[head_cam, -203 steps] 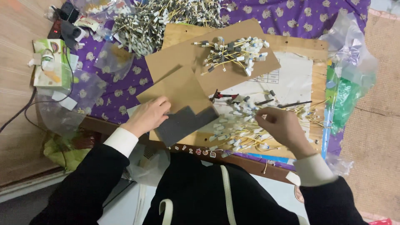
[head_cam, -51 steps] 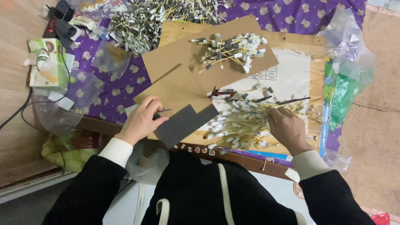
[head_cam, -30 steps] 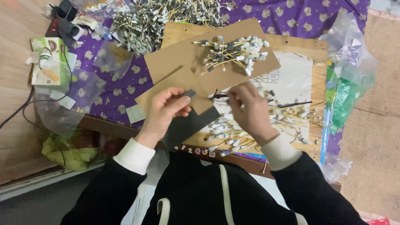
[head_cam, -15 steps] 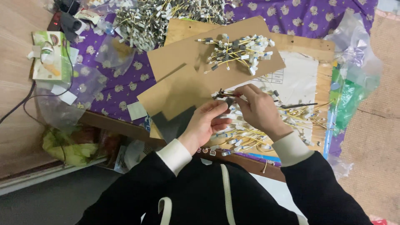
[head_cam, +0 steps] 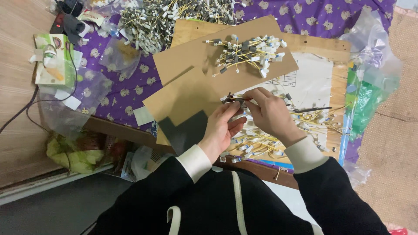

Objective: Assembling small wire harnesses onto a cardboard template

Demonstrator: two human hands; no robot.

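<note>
The left hand (head_cam: 221,129) and the right hand (head_cam: 269,114) are brought together above the work board, and a small dark connector piece (head_cam: 230,98) with its thin wire is pinched between the fingertips of both. The fingers of each hand are closed narrowly on it, probably so that the small part can be kept steady while it is handled; whether it is being joined or pulled apart cannot be told. The piece is held just above the fingertips, at the far edge of both hands.

Directly under and to the right of the right hand, a loose heap of yellow wire harnesses (head_cam: 278,139) with white plugs is spread, within easy reach. Beyond the hands, a separate bundle of harnesses (head_cam: 246,52) is laid on a brown cardboard sheet (head_cam: 196,82), apart from the heap, it seems as a sorted group. To the left of the left hand a dark grey sheet (head_cam: 185,130) lies on the cardboard. Farther away, a large pile of similar parts (head_cam: 170,17) rests on the purple patterned cloth (head_cam: 126,95), and clear plastic bags (head_cam: 370,48) are seen at the far right.
</note>
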